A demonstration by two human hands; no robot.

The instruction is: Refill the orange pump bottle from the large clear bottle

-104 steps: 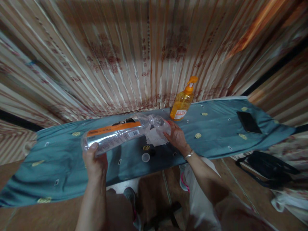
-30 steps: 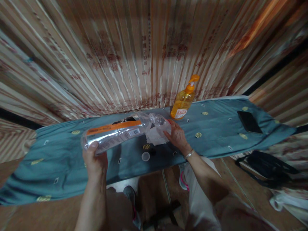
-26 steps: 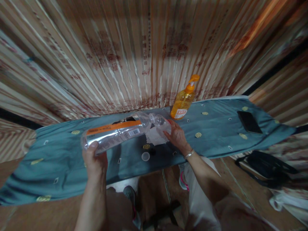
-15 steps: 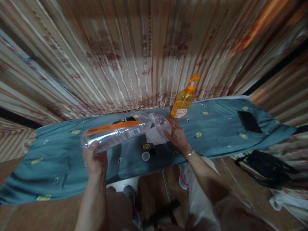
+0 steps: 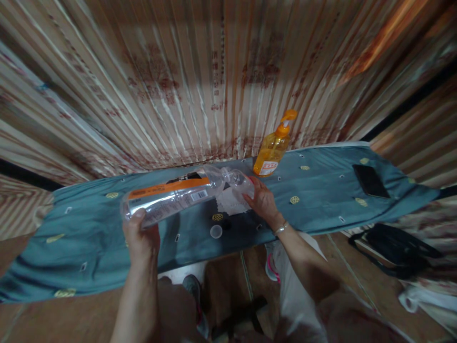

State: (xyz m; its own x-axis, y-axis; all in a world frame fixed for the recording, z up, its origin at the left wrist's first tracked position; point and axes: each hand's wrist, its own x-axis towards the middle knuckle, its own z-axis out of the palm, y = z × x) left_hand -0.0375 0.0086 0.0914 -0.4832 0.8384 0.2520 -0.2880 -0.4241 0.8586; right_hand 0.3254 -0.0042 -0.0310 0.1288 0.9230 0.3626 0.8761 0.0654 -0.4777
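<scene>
My left hand is closed round the base of a large clear plastic bottle with an orange and black label. The bottle lies almost level above the table, its neck tilted up to the right. In my right hand is a small clear plastic container, apparently a little bottle, with something red by the fingers. The mouths of the two meet or nearly meet; whether they touch I cannot tell. Under them lies a white piece of paper. A small round translucent cap rests nearer the front edge.
A pump bottle of yellow liquid stands at the back by the curtain. A black phone lies on the right of the green tablecloth. On the floor at right is a dark bag.
</scene>
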